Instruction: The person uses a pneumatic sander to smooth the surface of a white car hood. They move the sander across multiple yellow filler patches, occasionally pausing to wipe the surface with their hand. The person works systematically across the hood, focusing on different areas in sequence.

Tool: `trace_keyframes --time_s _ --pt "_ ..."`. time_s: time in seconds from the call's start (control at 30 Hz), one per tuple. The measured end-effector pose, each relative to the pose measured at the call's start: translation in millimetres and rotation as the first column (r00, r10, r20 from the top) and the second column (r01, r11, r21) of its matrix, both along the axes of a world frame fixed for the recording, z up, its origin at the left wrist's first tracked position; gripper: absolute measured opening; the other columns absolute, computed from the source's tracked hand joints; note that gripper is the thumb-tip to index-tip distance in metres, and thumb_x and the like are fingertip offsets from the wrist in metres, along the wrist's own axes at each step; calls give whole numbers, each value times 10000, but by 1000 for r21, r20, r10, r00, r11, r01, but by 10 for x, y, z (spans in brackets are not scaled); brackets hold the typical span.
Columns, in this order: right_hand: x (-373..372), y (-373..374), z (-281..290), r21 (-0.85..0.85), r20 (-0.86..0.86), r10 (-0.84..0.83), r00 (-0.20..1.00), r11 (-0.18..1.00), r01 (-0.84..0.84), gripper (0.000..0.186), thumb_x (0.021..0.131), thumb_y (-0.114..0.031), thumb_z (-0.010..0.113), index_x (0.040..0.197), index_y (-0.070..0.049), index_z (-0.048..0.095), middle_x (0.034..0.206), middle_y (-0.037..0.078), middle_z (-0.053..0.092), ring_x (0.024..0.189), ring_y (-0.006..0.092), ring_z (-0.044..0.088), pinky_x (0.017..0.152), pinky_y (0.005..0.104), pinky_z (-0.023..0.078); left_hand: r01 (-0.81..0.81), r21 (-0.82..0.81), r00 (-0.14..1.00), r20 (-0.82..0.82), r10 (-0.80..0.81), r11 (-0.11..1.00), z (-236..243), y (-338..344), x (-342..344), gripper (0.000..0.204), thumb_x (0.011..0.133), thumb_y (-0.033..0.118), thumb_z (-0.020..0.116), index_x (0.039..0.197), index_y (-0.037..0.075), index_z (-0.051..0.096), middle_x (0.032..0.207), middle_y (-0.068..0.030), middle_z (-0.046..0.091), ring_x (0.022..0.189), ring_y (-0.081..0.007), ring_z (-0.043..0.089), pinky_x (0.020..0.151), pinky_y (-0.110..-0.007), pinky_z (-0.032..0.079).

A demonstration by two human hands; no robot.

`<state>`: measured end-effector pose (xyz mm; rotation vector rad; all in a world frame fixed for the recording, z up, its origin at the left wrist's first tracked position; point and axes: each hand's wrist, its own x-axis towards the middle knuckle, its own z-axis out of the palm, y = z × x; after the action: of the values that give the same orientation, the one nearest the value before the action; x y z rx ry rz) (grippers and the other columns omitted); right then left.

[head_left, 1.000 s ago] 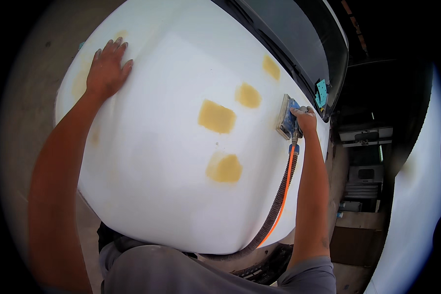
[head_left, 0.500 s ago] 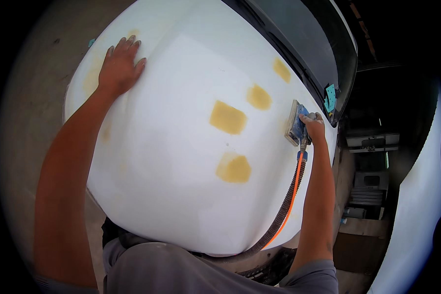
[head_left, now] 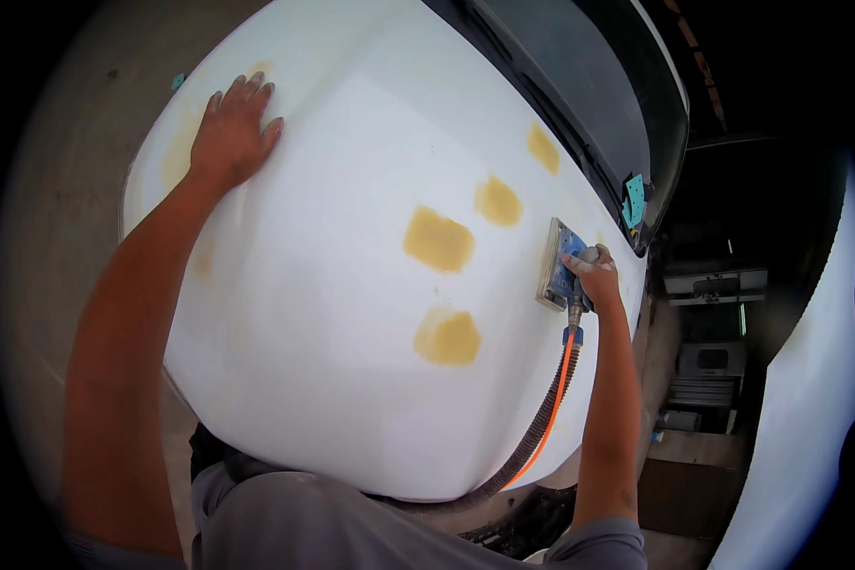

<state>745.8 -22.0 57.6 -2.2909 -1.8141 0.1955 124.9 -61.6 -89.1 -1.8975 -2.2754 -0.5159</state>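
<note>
A white car hood (head_left: 323, 275) spreads out below me, marked with several yellowish patches such as the squarish filler patch (head_left: 439, 239) in its middle. My left hand (head_left: 233, 133) lies flat on the hood's far left part, fingers stretched out. On the right, my right hand (head_left: 596, 276) is wrapped round a blue pneumatic sander (head_left: 569, 249), whose flat rectangular pad rests tilted to view against the hood. From the sander's rear a dark ribbed hose (head_left: 546, 404) and an orange air line (head_left: 554, 408) run down toward my body. My fingers partly hide the tool's grip.
Beyond the hood lies the dark windshield (head_left: 579, 76) with a wiper along its lower edge. Turquoise perforated sanding sheets (head_left: 634, 200) sit at the windshield's near corner. A shelf-like stack of parts (head_left: 708, 375) stands at the right, beside a large white panel (head_left: 788, 427).
My right hand has drawn the sander slightly nearer and to the left over the hood. The view has shifted a little. My left hand stays in place on the hood.
</note>
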Motion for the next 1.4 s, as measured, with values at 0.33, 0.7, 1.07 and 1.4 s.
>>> trace_keyframes --time_s 0.33,0.7,1.07,1.4 --pt "25 -157 29 -54 99 34 995 998 -29 1098 758 -516 932 1493 150 460 1336 292 673 1207 336 684 1022 383 540 4 -42 1000 -1 -4 999 71 73 28 605 1077 399 548 1589 89 461 1711 -111 372 1595 -311 306 1312 -521 226" --pt "19 -102 71 -59 22 11 1000 998 -10 987 761 -456 941 1423 140 517 1232 237 703 1084 280 704 952 370 554 9 -49 1000 11 -9 999 120 53 27 597 1079 389 528 1583 76 461 1701 -117 384 1593 -301 314 1303 -524 256" --pt "180 13 -14 47 91 25 996 998 -29 806 782 -444 936 1276 96 599 1111 187 726 985 251 707 908 359 556 37 8 999 30 -37 999 54 37 53 585 1074 387 542 1563 71 488 1689 -126 402 1585 -309 329 1299 -530 259" --pt "-23 74 -52 107 71 2 997 994 -10 849 787 -420 925 1339 122 576 1133 197 740 995 254 726 907 367 566 33 2 999 38 -33 999 52 -32 28 588 1071 378 563 1572 81 482 1696 -116 396 1590 -313 318 1307 -523 240"
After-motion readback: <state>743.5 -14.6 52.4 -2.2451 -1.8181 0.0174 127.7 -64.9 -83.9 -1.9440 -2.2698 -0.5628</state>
